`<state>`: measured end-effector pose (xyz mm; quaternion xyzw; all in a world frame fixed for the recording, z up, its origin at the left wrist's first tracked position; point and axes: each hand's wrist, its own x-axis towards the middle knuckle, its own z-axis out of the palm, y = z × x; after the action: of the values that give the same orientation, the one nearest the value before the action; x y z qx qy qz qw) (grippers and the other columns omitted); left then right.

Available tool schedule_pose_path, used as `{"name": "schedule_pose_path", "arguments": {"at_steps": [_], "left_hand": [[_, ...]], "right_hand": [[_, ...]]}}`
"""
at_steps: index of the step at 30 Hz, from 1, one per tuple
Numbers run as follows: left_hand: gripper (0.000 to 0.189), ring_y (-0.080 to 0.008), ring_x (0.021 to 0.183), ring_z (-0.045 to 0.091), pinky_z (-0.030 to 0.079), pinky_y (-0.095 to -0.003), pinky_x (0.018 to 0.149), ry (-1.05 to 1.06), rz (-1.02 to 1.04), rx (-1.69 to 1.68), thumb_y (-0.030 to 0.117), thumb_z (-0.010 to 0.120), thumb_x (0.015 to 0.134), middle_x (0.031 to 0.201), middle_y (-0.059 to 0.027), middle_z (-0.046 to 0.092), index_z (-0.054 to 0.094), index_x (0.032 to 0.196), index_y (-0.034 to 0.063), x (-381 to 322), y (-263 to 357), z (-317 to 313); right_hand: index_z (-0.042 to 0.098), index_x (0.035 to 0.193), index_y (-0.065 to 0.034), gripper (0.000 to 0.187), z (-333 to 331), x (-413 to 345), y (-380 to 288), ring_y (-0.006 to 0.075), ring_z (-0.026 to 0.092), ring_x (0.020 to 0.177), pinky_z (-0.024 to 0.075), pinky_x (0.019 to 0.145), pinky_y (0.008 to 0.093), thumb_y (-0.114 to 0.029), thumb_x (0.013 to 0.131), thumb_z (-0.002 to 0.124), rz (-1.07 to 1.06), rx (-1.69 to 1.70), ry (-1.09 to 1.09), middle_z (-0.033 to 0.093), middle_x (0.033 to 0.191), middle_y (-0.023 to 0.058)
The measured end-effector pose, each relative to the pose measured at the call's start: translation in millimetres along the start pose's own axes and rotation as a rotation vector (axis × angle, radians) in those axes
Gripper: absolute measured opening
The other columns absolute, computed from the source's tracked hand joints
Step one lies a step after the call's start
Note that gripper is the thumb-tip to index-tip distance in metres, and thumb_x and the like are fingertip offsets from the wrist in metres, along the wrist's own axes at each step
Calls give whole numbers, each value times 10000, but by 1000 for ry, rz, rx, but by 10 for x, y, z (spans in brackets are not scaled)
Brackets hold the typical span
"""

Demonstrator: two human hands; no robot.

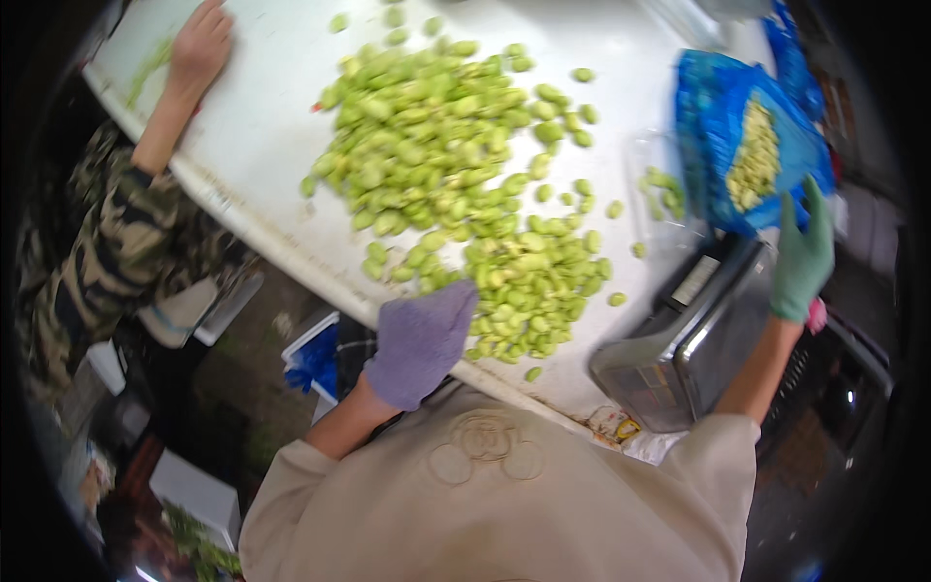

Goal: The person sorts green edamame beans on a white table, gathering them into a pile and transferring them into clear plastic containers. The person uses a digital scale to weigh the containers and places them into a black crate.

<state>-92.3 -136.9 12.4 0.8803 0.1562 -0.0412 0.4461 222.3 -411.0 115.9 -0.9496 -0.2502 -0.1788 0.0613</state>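
My left hand [422,342], in a purple fabric glove, is at the table's near edge against a heap of green broad beans [429,138]. Its fingers are bunched and partly hidden, so whether it grips a bean cannot be told. On the right, my right hand [806,251] wears a green glove, fingers spread and holding nothing visible. It is by the near rim of a blue plastic bag [702,145], which contains pale beans [754,160]. Loose beans [564,109] lie scattered to the right of the heap.
A clear plastic tray [654,225] with a few green pieces lies left of the bag. A shiny metal-cased box [654,371] stands at the table's near right. Another person's bare hand [200,51] rests at the white table's [254,138] far left. Below the edge sits a white-rimmed container [316,356] with blue plastic.
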Motion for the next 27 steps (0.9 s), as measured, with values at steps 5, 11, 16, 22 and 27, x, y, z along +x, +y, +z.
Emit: {"name": "schedule_pose_path", "arguments": {"at_steps": [5,11,16,22,27], "left_hand": [[130,-315,678,668,512,-370,576,151,-60,-56,121,631,896,801,-155,681,660,1000,47,88,-79,-34],[166,-303,633,658,504,-387,553,110,-33,99,173,622,906,718,-134,661,651,1052,99,193,-134,47],[210,-293,613,654,495,-397,538,34,-45,158,175,617,901,684,-119,647,633,1102,117,195,-98,-34],[252,-292,589,642,485,-401,524,-14,26,288,164,620,882,647,-104,621,582,1124,106,270,-88,16],[172,-297,593,640,483,-397,532,-64,-29,303,185,645,865,627,-102,614,590,1008,107,337,-124,-17]], "right_hand": [[671,1141,-48,360,-173,-779,-1405,167,634,938,504,839,293,26,792,721,29,444,-343,672,1086,79],[691,1030,-77,259,437,-1256,-2140,354,526,1154,418,964,435,-85,772,707,-214,598,-534,590,1225,138],[698,990,-81,228,586,-1381,-2065,422,463,1239,374,1005,485,-77,762,687,-234,441,-516,542,1322,159],[690,949,-37,190,601,-1373,-2100,419,451,1278,359,1055,478,-39,759,684,-147,495,-555,552,1338,173],[693,960,-54,198,634,-1407,-2089,410,475,1243,380,1012,490,-61,763,674,-158,500,-528,559,1303,169]]}}
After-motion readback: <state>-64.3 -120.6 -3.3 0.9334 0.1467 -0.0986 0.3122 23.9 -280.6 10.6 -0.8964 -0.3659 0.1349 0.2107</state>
